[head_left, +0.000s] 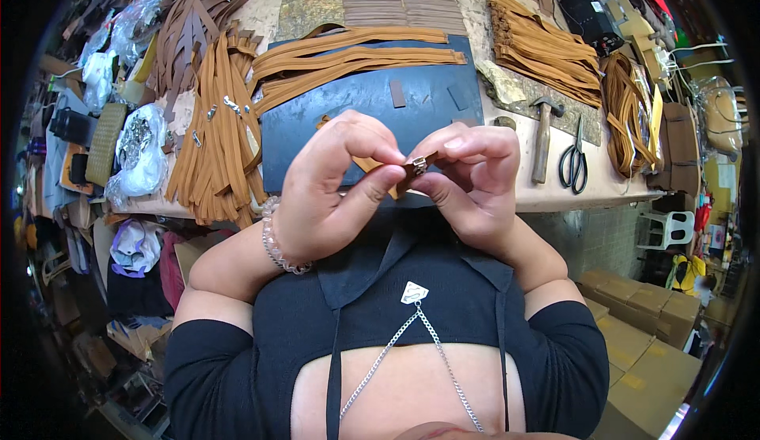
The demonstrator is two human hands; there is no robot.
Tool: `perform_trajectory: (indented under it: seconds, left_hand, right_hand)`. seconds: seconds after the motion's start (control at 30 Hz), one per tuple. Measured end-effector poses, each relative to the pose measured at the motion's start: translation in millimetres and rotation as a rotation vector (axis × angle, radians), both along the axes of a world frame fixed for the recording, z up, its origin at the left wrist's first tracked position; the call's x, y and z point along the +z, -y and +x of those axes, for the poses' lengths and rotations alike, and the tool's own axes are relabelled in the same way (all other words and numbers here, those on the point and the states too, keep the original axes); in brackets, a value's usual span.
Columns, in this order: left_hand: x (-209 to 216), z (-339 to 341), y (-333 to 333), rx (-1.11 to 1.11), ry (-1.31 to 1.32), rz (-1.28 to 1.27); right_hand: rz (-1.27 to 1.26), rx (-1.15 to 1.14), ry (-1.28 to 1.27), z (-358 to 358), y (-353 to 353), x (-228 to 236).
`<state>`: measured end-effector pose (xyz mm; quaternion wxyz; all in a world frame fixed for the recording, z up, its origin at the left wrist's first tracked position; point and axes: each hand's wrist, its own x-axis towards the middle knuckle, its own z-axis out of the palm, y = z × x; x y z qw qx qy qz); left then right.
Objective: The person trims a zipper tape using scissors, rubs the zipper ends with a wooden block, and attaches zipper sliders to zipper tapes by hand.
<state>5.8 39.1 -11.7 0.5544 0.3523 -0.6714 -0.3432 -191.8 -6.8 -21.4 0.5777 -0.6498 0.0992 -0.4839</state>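
My left hand (328,182) and my right hand (471,179) meet close to the camera, above a dark mat (372,115) on the workbench. Together they pinch a short brown leather strap (400,177) with a small metal buckle (419,165) at its end. Left thumb and fingers grip the strap from the left. Right fingertips close around the buckle end. A bead bracelet (277,242) circles my left wrist. Most of the strap is hidden by the fingers.
Long tan straps (356,56) lie across the mat's far edge, and more hang in a heap (218,135) at left. Stacked strips (542,48) lie at right, beside a hammer (542,135), scissors (574,163) and coiled cord (625,111). Cardboard boxes (641,321) stand on the floor.
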Motion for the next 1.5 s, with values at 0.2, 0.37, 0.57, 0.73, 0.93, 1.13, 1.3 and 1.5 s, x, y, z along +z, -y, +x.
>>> perform_trajectory:
  seconds: [0.2, 0.37, 0.57, 0.73, 0.93, 1.13, 1.3, 1.5]
  left_hand:
    - [12, 15, -2, -0.035, 0.107, -0.036]
    - [20, 8, -2, 0.017, 0.316, -0.220]
    - [19, 7, -3, 0.011, 0.327, -0.288]
    - [20, 7, -3, 0.029, 0.317, -0.300]
    - [18, 4, -2, 0.082, 0.321, -0.308]
    - [15, 4, 0, 0.101, 0.311, -0.328]
    - [13, 5, 0, 0.124, 0.321, -0.328]
    - [13, 3, 3, 0.118, 0.321, -0.342]
  right_hand:
    - [-0.384, -0.090, -0.201, -9, 9, 14]
    - [-0.526, -0.116, -0.195, -10, 13, 9]
    - [-0.468, -0.104, -0.158, -10, 12, 4]
    - [-0.304, -0.085, -0.252, -10, 8, 1]
    - [-0.119, -0.036, -0.333, -11, 10, -1]
    - [-0.187, -0.031, -0.302, -10, 12, -3]
    - [-0.080, -0.003, -0.371, -11, 12, -2]
    - [0.033, 0.088, -0.242, -10, 11, -6]
